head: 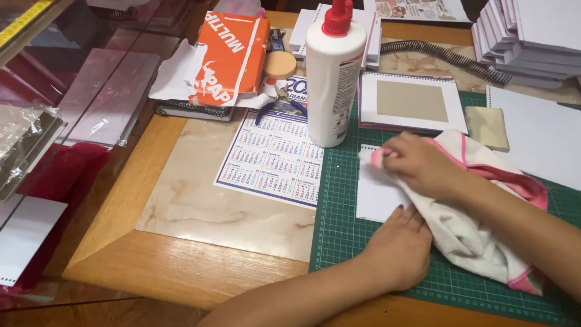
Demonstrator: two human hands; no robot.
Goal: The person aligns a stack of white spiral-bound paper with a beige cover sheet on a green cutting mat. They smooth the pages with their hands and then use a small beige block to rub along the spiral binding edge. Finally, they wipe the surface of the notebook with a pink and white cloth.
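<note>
Head view: right grip [423, 166] bunching cloth [466, 230] on white card [374, 197] (left grip [396, 248] flat, open).

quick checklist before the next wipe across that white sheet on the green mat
1. White punched sheet lies flat on the green cutting mat: ok.
2. Left hand presses the sheet's near edge to steady it: ok.
3. Right hand grips the white cloth with pink trim bunched over the sheet: ok.
4. Tall white glue bottle with red cap stands upright and capped, apart from the sheet: ok.
5. White framed card with a tan square lies beyond the cloth, not touched: ok.
6. Glue or smears left on the sheet: cannot tell, the cloth hides much of it.
</note>
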